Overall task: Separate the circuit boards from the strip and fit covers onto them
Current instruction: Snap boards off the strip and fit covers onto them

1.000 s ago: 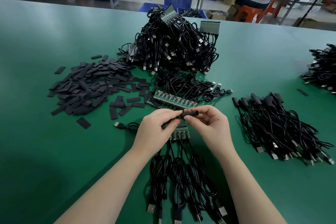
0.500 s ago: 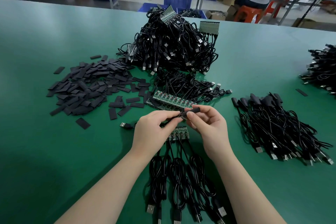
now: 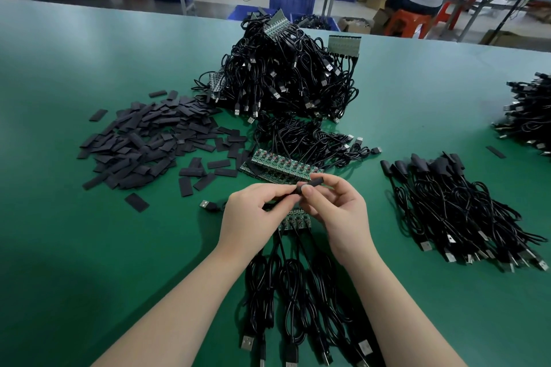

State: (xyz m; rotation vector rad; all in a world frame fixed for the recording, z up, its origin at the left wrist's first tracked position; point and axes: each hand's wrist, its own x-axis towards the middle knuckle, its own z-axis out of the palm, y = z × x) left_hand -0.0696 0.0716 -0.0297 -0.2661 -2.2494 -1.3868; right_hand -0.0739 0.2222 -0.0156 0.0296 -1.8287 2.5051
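Since the earlier frame the black cover [image 3: 310,184] has tilted, right end raised. Left hand [image 3: 253,217] and right hand [image 3: 340,217] both pinch it above the short board strip [image 3: 295,219]; board inside probably hidden. Loose covers pile [image 3: 149,143] at 10 o'clock on the green table [image 3: 89,247].

Black cover [image 3: 310,184] held above green board strip [image 3: 293,220].

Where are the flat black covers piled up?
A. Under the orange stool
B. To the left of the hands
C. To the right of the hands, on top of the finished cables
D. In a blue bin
B: the loose covers lie spread on the green table, left of and beyond the left hand and right hand, which together hold one black cover.
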